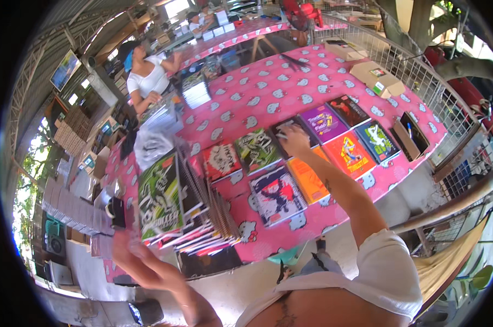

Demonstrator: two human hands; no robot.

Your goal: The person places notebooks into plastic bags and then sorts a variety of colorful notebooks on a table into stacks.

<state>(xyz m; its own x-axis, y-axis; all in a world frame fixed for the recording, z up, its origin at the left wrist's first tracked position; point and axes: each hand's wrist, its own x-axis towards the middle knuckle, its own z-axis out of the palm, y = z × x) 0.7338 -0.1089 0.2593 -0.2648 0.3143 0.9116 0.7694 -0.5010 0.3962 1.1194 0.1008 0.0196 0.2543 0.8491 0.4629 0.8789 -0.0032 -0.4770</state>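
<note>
My right hand (294,140) reaches across the table, fingers spread on a dark notebook (279,131) in the far row. Around it lie a green-and-black notebook (257,150), a purple one (323,123), an orange one (310,177) and a red-orange one (348,155). My left hand (143,260), slightly blurred, is held open with nothing in it, beside the near left corner of a tall, uneven stack of spiral notebooks (162,196). A white notebook with a dark figure (278,195) and a red-and-white one (222,161) lie between the stack and my right arm.
A pink tablecloth with cat faces (246,234) covers the table. Clear plastic wrap (153,147) lies behind the stack. At the far left a person (148,76) stands by stacked notebooks (195,91). Cardboard boxes (378,79) and a metal mesh fence (421,79) line the far right.
</note>
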